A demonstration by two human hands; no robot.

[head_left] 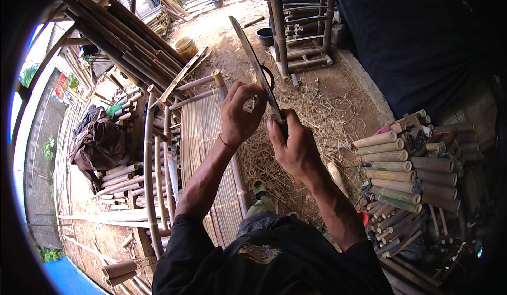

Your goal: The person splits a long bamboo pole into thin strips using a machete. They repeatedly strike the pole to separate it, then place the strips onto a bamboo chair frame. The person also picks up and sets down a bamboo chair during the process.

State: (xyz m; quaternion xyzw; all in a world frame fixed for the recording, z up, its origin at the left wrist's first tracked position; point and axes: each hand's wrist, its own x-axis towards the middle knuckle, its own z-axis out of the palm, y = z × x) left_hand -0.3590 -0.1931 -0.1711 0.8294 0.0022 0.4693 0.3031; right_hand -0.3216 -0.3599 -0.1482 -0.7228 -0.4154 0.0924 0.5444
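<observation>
My right hand [292, 142] is wrapped round the handle of a long machete [252, 57]. Its dark, slightly curved blade points up and away to the left. Close beside the blade, my left hand [242, 113] is closed, with thumb and forefinger pinched together. A dark curved rim [272, 77] shows just past the blade by those fingers. What my left fingers hold is mostly hidden by the blade and the hand. Below my left forearm stretches a slatted bamboo bench [203, 136].
Straw-like shavings [322, 115] cover the ground ahead. Cut bamboo tubes [385, 155] are stacked at the right. A bamboo frame [282, 41] stands ahead, near a dark basin [265, 35]. Long poles [132, 41] lean at the far left, beside a tan bucket [186, 47].
</observation>
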